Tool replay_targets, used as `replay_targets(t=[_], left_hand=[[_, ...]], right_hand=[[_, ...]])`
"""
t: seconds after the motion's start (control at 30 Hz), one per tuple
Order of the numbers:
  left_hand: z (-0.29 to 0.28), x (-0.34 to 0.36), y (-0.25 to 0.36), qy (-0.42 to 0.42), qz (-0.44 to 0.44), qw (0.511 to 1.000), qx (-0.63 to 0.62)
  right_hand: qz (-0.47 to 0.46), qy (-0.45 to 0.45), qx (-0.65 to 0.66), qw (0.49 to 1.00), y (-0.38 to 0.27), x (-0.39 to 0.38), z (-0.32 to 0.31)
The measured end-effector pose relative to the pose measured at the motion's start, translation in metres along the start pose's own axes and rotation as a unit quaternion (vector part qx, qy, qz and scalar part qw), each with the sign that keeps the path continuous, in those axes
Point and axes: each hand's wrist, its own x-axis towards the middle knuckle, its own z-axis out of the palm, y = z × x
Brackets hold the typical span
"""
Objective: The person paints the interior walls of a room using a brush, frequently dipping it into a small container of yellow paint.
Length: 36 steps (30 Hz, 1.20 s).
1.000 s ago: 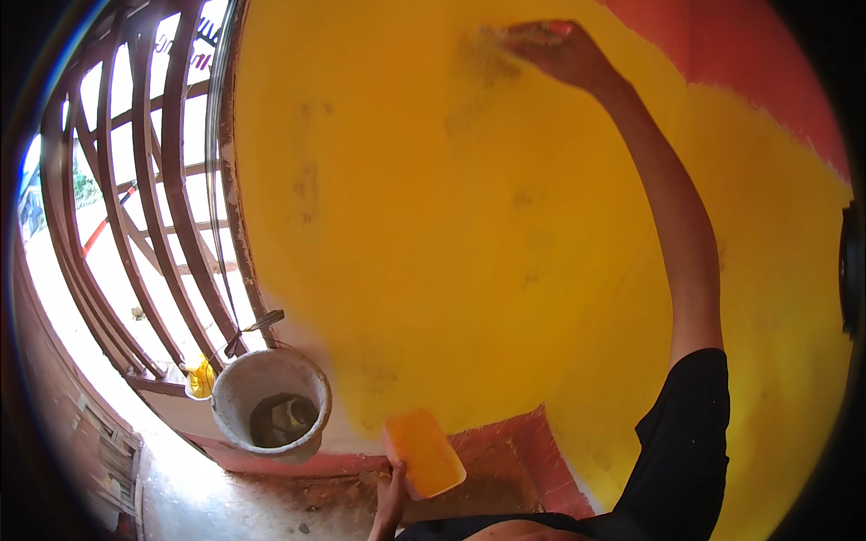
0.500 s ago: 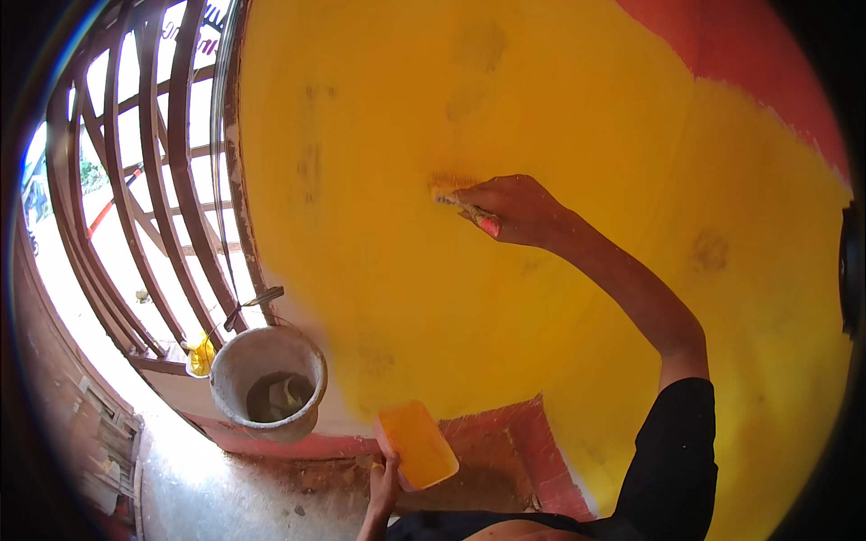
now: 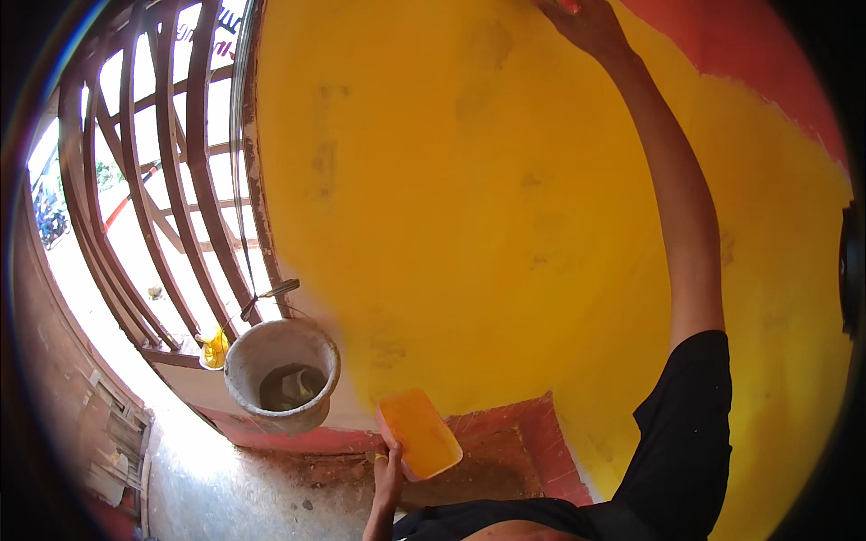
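My right hand (image 3: pixel 586 27) is raised to the top edge of the view against the yellow-painted wall (image 3: pixel 451 225), its fingers closed on a brush with a bit of red handle (image 3: pixel 568 5) showing; the bristles are hard to make out. Low in the middle, my left hand (image 3: pixel 389 469) grips a shallow plastic container (image 3: pixel 424 433) coated inside with orange-yellow paint, held in front of the wall's pink lower band (image 3: pixel 559 442).
A grey bucket (image 3: pixel 248 370) hangs by cord at the brown barred opening (image 3: pixel 167 180) on the left, beside a yellow bag (image 3: pixel 215 350). Pink paint (image 3: pixel 758 45) covers the upper right wall. Worn concrete floor (image 3: pixel 244 496) lies below.
My right hand swept down to mid-wall half a second ago and is now back up at the top edge, arm extended. My left hand and container sit slightly higher in the view.
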Motion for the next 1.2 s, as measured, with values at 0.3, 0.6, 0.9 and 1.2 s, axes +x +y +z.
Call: replay_targets(t=[0.3,0.6,0.9,1.2], left_hand=[[-0.007,-0.004,-0.007,-0.024,-0.025,0.997,0.063],[0.008,-0.009,0.0,-0.021,0.008,1.0,0.017],[0.003,-0.008,-0.011,-0.022,-0.014,0.999,0.037],[0.005,-0.009,-0.005,-0.031,-0.003,0.998,0.059]], right_hand=[[-0.024,-0.321,0.123,0.939,-0.077,-0.184,0.051],[0.077,-0.316,0.152,0.933,-0.002,-0.103,0.049],[0.128,-0.058,0.05,0.989,0.004,0.001,-0.005],[-0.008,-0.288,0.053,0.956,-0.068,-0.163,0.04]])
